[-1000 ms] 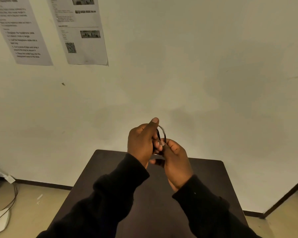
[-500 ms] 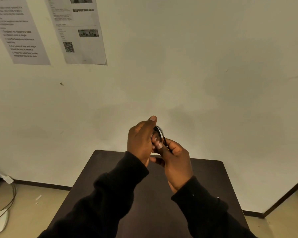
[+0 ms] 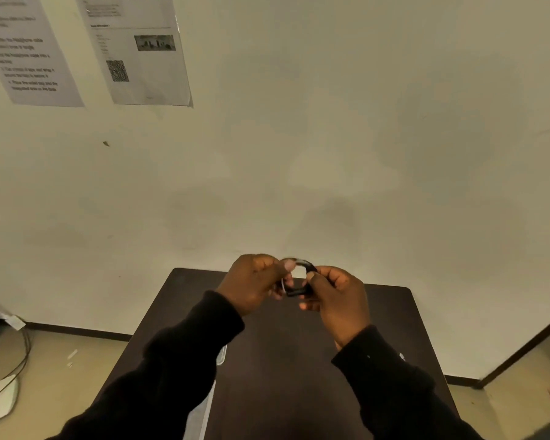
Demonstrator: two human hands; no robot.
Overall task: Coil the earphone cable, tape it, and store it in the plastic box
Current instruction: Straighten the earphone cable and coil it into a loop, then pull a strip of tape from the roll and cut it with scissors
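Both hands are holding the coiled earphone cable (image 3: 302, 277) in the air above the far end of the dark table (image 3: 378, 315). The left hand (image 3: 251, 285) is pinching the coil's left side between thumb and fingers; the right hand (image 3: 338, 300) is gripping its right side. A clear plastic edge (image 3: 221, 354) is showing beside the left sleeve (image 3: 172, 369); what it belongs to cannot be told.

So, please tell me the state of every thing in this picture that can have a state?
earphone cable: coiled into a small loop, held above the table.
left hand: closed on the loop's left side.
right hand: closed on the loop's right side.
table: dark top, something clear partly visible under the left sleeve.
printed sheets: fixed on the wall, text blurred.
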